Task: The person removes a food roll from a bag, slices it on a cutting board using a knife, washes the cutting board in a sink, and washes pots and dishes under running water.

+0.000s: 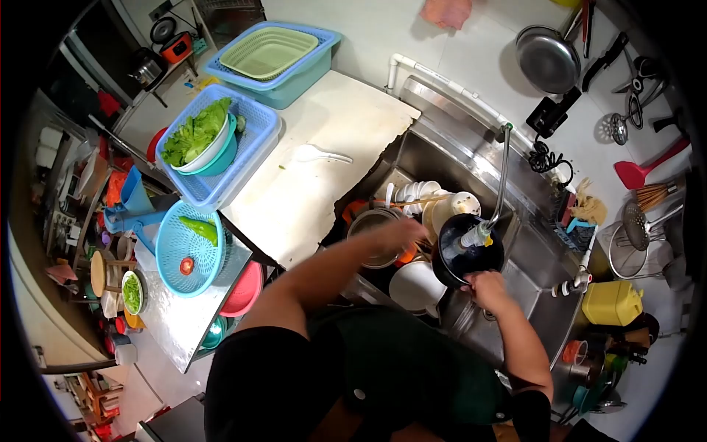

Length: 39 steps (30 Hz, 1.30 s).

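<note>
My right hand (487, 289) is closed on the near edge of a black pot (449, 269), tilted under the faucet. The faucet's spout (475, 237) points down into the pot. My left hand (403, 236) hangs over the dirty dishes left of the pot, smeared by motion, so its fingers cannot be made out. Below it lies a metal pot (372, 219). Nearby are a white bowl (416, 286), a row of stacked white bowls (417, 191) and wooden chopsticks (434, 199), all in the left sink basin.
The right sink basin (530, 258) is bare metal. Left of the sink, a white spoon (322, 154) lies on a pale board (294, 214). Blue baskets (221, 191) hold greens (197, 132). A yellow jug (613, 303) stands at right; pans and utensils hang on the wall.
</note>
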Tool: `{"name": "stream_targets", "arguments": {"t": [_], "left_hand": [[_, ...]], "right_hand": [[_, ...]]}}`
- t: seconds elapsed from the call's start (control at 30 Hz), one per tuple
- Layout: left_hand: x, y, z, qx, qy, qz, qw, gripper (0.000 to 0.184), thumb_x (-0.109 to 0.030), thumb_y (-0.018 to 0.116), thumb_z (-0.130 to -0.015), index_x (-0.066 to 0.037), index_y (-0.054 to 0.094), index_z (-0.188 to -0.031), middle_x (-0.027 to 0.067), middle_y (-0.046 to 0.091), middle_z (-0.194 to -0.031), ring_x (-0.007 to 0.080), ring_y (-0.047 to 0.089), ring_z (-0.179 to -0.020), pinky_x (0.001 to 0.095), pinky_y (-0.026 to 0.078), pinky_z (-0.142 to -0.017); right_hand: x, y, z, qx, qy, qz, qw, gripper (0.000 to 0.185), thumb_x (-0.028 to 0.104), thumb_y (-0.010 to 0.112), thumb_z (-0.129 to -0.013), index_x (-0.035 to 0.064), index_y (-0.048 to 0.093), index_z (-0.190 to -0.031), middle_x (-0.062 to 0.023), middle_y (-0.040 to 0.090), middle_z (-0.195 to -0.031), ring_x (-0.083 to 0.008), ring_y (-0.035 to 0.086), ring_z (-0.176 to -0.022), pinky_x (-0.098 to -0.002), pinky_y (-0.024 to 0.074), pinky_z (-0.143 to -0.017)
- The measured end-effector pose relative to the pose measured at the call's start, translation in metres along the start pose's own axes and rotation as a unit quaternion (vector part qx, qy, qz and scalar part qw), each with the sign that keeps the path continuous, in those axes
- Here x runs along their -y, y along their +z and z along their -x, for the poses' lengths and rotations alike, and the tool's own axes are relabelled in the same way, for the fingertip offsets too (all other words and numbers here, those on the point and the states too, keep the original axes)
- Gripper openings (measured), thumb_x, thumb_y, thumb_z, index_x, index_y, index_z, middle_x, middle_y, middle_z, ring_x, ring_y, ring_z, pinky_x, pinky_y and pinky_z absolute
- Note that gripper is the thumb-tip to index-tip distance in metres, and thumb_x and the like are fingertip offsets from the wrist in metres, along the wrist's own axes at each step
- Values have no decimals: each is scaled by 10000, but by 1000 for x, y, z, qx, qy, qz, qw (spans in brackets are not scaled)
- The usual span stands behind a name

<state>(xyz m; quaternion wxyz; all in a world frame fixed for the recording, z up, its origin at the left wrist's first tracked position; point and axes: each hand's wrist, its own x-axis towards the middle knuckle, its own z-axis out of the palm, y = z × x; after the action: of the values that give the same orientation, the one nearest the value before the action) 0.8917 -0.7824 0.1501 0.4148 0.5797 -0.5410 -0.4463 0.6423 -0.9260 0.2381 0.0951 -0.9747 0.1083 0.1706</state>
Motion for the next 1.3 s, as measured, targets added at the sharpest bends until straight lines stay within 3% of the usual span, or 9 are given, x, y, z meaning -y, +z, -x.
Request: {"name": "stream_targets", "arguments": {"t": [0.03, 0.1, 0.17, 0.27, 0.5, 0.77, 1.0, 1.13, 1.3], "left_hand": [[82, -34, -19, 20, -67, -429, 901, 363, -227, 585, -742, -27, 553, -1044, 172, 527, -1117, 290, 550, -947, 352, 448, -809], [114, -104, 10, -381, 18, -495, 781, 282, -26, 512, -726, -49, 556, -1004, 152, 590, -948, 294, 562, -902, 394, 449, -737], [99, -178, 32, -416, -223, -246, 847, 446, -24, 511, -729, -134, 518, -1162, 140, 590, -1015, 320, 556, -903, 412, 434, -807], [70, -203, 56, -293, -306, -447, 788, 452, -41, 411, -806, -245, 493, -1201, 33, 480, -1229, 281, 449, -1086, 433, 408, -867], [32, -179, 49, -229, -244, -547, 768, 185, -150, 533, -765, -116, 605, -932, 84, 572, -968, 254, 508, -958, 381, 412, -792], [14, 37, -28, -105, -179, -130, 970, 285, -218, 616, -724, -36, 585, -941, 171, 621, -826, 304, 603, -773, 382, 461, -682], [20, 132, -67, -119, -256, -72, 957, 458, -336, 695, -681, 10, 579, -957, 193, 614, -934, 315, 586, -891, 383, 450, -777], [225, 223, -151, -1, -179, -209, 961, 386, -255, 653, -714, 20, 564, -970, 221, 596, -964, 341, 578, -906, 390, 443, -783], [101, 164, -102, -227, -244, 135, 933, 263, -41, 555, -691, 22, 562, -946, 202, 594, -984, 289, 569, -890, 353, 442, -752]], "right_hand": [[-1, -9, 5, 29, -16, 30, 999, 164, 251, 586, -769, 135, 626, -877, -95, 633, -796, -267, 603, -754, -365, 432, -711], [-5, -13, 16, 35, -34, 45, 998, 181, 257, 603, -749, 149, 631, -892, -90, 631, -786, -256, 603, -740, -348, 433, -692], [-3, -21, 24, 64, -7, 36, 997, 211, 262, 617, -731, 163, 634, -916, -87, 633, -793, -257, 604, -743, -350, 434, -698], [6, -28, 37, 90, 19, 23, 996, 229, 246, 634, -715, 170, 634, -931, -91, 632, -787, -266, 603, -740, -359, 440, -704], [21, -51, 71, 89, 38, -39, 995, 239, 233, 663, -694, 117, 628, -900, -108, 628, -766, -290, 600, -749, -380, 443, -699], [25, -100, 52, 179, 39, -59, 981, 283, 336, 682, -669, 112, 635, -837, -99, 603, -678, -304, 588, -723, -395, 437, -636], [38, -98, -9, 262, -69, 32, 962, 347, 391, 682, -641, 78, 626, -782, -110, 604, -694, -317, 578, -724, -395, 427, -627], [39, -96, -19, 273, -102, 53, 955, 336, 371, 681, -646, 75, 628, -796, -99, 616, -720, -301, 587, -748, -381, 436, -653], [42, -101, -7, 293, -66, 74, 951, 323, 342, 688, -648, 77, 643, -828, -79, 636, -772, -274, 599, -800, -367, 453, -677]]}}
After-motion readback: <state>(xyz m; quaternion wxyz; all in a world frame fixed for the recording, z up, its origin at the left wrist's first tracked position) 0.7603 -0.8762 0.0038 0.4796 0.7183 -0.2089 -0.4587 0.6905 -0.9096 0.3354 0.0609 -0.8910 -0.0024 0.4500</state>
